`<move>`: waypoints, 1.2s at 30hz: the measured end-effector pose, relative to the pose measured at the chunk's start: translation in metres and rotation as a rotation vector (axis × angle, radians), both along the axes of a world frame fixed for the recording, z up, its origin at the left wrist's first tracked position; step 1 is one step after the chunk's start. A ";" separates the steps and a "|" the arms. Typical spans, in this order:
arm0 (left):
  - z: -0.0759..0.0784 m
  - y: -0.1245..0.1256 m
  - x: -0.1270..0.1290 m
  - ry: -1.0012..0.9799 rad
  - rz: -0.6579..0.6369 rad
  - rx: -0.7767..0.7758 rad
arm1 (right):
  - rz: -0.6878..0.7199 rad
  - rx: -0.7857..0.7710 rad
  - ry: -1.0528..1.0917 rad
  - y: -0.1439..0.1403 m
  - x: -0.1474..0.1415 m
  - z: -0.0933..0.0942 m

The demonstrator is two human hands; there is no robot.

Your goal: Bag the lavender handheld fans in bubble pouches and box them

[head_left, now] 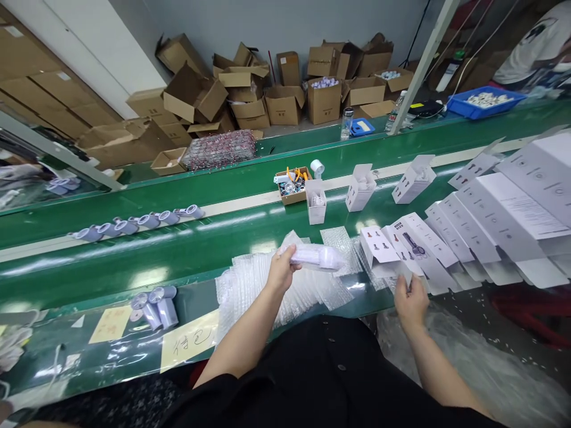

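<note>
Beyond the left hand [281, 270] the green belt [187, 249] lies open. Flat white cartons [419, 246] crowd the area just ahead of the right hand [411, 303].

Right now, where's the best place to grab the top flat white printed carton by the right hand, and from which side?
Take the flat white printed carton by its near free edge, coming from the person's side where the right hand already touches it. It lies flat, shingled over the other cartons, so only that overhanging edge offers a pinch, thumb above and fingers below. The left hand is shut on the bubble-wrapped pale item.
</note>
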State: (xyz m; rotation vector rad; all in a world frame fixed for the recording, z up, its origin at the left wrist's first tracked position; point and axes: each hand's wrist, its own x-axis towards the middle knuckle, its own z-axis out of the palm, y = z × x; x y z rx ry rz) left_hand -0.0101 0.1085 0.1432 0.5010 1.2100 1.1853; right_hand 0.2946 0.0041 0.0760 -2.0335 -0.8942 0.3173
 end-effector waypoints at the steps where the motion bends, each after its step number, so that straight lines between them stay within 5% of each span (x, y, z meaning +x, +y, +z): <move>1: 0.003 0.001 -0.001 -0.030 0.008 -0.001 | 0.015 0.029 -0.033 0.005 0.001 0.013; 5: 0.020 0.008 0.018 -0.139 -0.051 0.013 | 0.224 0.079 -0.015 0.043 -0.007 0.061; 9: 0.031 0.016 0.052 -0.030 -0.183 0.171 | 0.483 0.023 0.155 0.077 -0.030 0.071; 12: 0.032 0.015 0.058 0.311 -0.298 0.310 | 0.543 -0.055 0.315 0.076 -0.036 0.061; 17: 0.037 -0.006 0.062 1.153 -0.446 0.610 | 0.591 -0.231 0.633 0.055 -0.027 0.053; 21: 0.035 -0.026 0.098 1.451 -0.903 0.870 | 0.627 -0.281 0.796 0.050 -0.026 0.056; 26: 0.016 -0.037 0.108 1.459 -1.010 1.055 | 0.597 -0.247 0.857 0.044 -0.019 0.054; 29: -0.014 -0.045 0.101 1.489 -1.070 1.350 | 0.587 -0.238 0.893 0.042 -0.014 0.053; 32: -0.039 -0.047 0.104 1.535 -1.048 1.422 | 0.578 -0.223 0.914 0.041 -0.009 0.051; 34: -0.040 -0.041 0.107 1.524 -1.005 1.380 | 0.435 -0.158 0.863 0.035 0.001 0.049; 36: -0.023 -0.028 0.101 1.492 -0.910 1.280 | 0.181 -0.063 0.748 0.022 0.020 0.045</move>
